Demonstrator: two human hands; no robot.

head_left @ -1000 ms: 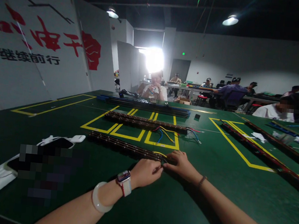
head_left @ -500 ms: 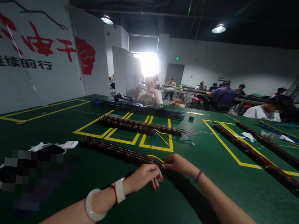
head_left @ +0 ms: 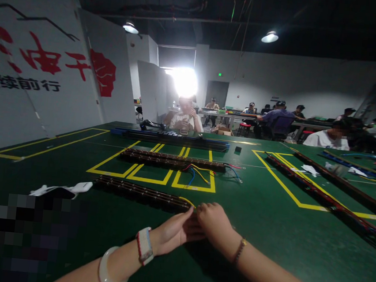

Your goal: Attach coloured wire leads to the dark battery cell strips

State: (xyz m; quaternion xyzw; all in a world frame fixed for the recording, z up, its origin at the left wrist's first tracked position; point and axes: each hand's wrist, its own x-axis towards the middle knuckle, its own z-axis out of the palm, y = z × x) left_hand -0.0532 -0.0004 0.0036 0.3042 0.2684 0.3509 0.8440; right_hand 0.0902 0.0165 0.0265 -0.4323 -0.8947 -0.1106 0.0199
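Observation:
A long dark component strip (head_left: 139,192) lies on the green table (head_left: 265,237) in front of me, with a yellow wire (head_left: 187,201) coming out of its right end. My left hand (head_left: 172,232), with a watch and a pale bangle on the wrist, reaches toward that end with fingers extended. My right hand (head_left: 215,221) rests just right of the strip's end, fingers curled over the wire area and touching my left hand. Whether either hand pinches the wire is hidden.
A second strip (head_left: 173,160) with red, blue and yellow wires lies farther back inside yellow tape boxes. Long strips (head_left: 319,193) run along the right. White items (head_left: 67,188) lie at the left. Several people sit at tables behind.
Both hands have drawn nearer to me and closer together at the strip's right end. My left palm has turned more upright. The camera view shifted slightly left.

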